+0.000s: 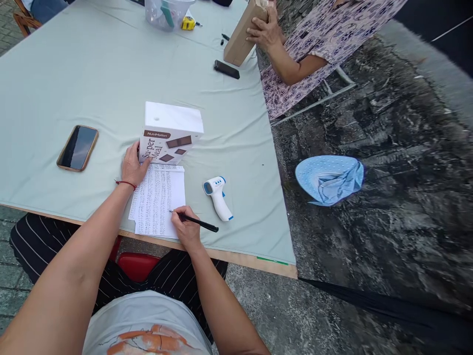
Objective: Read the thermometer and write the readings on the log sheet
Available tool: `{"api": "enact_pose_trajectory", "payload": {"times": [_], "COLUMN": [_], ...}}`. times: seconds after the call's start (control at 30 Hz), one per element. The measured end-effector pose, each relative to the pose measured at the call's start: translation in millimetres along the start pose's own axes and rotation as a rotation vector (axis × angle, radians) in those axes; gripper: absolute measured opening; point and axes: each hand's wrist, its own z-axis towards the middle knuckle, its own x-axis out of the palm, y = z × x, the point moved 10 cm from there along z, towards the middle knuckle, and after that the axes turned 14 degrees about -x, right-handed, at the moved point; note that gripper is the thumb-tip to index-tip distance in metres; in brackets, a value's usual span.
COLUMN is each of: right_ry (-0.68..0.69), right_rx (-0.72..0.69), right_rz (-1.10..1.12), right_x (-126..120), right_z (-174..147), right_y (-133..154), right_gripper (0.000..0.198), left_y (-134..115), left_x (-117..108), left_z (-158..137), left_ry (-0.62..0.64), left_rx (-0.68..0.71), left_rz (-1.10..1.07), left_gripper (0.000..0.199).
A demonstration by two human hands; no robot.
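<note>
With its tip on a sheet of handwritten paper [157,202], a black pen [201,223] is pinched in my right hand [186,229]. The paper lies by the table's near edge, covered in rows of small writing. My left hand [133,165] grips the lower left corner of a white and brown NutriMotion Super Meal box [173,123], thumb on its front; some fingers are hidden beside it. The box stands upright at the paper's far end. To the right of the paper lies a white and blue infrared thermometer [219,197], touched by neither hand.
A phone [77,148] lies left on the cloth-covered table [92,64]. Farther back are a black object [226,69], a yellow tape measure [188,22] and a clear tub [158,12]. Another person's hands [264,29] hold a cardboard box [242,37]. A blue hat [328,180] lies beyond the right edge.
</note>
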Motion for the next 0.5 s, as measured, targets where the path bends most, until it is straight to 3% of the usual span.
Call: {"api": "enact_pose_trajectory", "payload": {"times": [0.5], "right_ry": [-0.006], "right_rx": [0.003], "right_rz": [-0.009], "right_x": [-0.8], "right_z": [-1.4], "right_y": [-2.9], "right_gripper": [0.012], "left_y": [-2.9], "left_x": [-1.0], "left_z": [-1.4], "left_ry": [0.008], "left_rx": [-0.002], "left_rz": [-0.013], "left_gripper": [0.061]}}
